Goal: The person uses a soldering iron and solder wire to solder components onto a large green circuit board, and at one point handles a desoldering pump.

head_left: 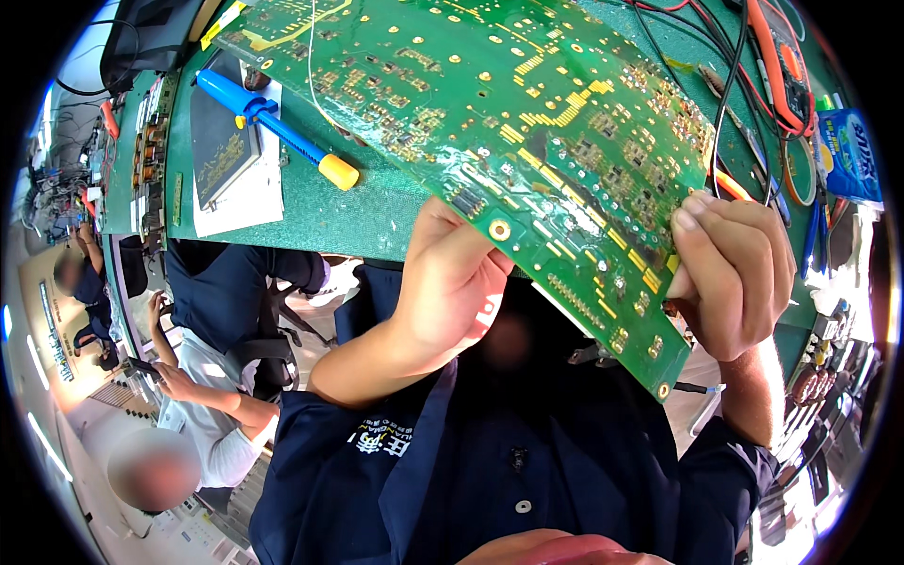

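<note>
A large green circuit board [480,151] is running past the top edge, which is cutting off its far end, and many of its tiny components are appearing too small to tell apart. The left hand [447,287] is reaching beneath the board, which is hiding its fingertips and part of the green surface [311,217]. At left, blurring is concealing the face of a person [212,353], while tangled cables [692,11] are leaving the picture at upper right.

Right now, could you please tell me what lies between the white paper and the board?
In the head view, part of the blue tool, including its yellow end, and green mat lie between paper and board.
</note>
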The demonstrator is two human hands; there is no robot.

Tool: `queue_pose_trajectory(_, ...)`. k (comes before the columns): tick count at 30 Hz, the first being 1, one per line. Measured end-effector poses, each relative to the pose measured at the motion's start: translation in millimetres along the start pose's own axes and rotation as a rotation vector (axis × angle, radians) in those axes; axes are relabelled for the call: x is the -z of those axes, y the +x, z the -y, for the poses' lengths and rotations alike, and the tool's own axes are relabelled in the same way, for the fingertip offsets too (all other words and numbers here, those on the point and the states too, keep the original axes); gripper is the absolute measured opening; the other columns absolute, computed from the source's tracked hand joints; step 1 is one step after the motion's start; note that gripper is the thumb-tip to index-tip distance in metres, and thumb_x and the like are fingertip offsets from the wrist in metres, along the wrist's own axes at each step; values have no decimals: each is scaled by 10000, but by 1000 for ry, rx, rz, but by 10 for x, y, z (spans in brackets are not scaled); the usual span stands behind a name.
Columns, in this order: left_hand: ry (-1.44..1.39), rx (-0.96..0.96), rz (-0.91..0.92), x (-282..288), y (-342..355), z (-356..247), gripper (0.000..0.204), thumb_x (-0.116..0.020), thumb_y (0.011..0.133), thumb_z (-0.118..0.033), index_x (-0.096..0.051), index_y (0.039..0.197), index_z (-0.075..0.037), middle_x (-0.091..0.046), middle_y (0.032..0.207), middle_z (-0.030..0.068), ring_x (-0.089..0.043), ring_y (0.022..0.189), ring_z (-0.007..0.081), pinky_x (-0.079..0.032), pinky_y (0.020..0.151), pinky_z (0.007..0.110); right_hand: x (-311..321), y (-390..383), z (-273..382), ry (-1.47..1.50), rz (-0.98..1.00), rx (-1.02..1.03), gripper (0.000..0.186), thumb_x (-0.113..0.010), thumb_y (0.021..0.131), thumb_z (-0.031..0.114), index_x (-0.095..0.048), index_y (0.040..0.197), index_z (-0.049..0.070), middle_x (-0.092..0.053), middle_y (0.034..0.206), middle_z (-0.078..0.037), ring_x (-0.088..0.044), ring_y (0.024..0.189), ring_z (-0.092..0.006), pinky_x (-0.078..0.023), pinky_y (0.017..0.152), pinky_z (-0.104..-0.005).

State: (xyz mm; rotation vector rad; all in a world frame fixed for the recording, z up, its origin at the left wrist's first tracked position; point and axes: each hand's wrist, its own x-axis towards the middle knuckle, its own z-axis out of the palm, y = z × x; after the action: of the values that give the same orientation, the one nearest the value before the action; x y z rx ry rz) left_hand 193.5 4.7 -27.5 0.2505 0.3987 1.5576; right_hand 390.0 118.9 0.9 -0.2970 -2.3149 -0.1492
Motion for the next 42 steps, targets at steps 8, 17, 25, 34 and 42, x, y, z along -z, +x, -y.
queue_pose_trajectory(8, -33, -19, -27, 34, -88, 68, 294, -418, 931, -2, -503, 1205, 64, -603, 1165, 142, -602, 1055, 222, -474, 910, 350, -15, -13, 28, -4, 1, -13, 279, -642, 864, 252, -636, 848, -27, -614, 720, -98, -618, 619, -233, -526, 501, -290)
queue_pose_trajectory(17, -23, -35, -126, 76, -100, 78, 317, -427, 907, 33, -486, 1218, 23, -587, 1165, 131, -595, 1050, 223, -476, 897, 335, 71, -6, 69, 20, 140, -38, 317, -578, 922, 245, -592, 930, -72, -619, 790, -157, -636, 695, -287, -550, 555, -353)
queue_pose_trajectory(25, 21, 35, -188, 75, -108, 68, 319, -465, 895, 20, -494, 1212, 8, -597, 1131, 117, -607, 1000, 204, -496, 831, 308, 47, -79, 40, 23, 139, 8, 288, -596, 911, 212, -579, 977, -68, -620, 835, -167, -641, 725, -295, -551, 574, -359)
queue_pose_trajectory(34, 9, 90, -165, 183, -170, 70, 302, -524, 906, -68, -520, 1202, -7, -621, 1094, 79, -618, 957, 156, -500, 786, 284, -42, -176, 38, 34, 108, 33, 250, -581, 923, 207, -566, 983, -36, -604, 857, -147, -631, 733, -278, -543, 573, -348)
queue_pose_trajectory(42, 203, 40, -181, 176, -171, 104, 313, -538, 878, 36, -530, 1189, 2, -625, 1095, 70, -614, 976, 156, -501, 810, 299, -88, -251, 7, 36, 118, 55, 302, -536, 946, 278, -547, 988, -21, -586, 897, -136, -619, 759, -273, -540, 611, -361)
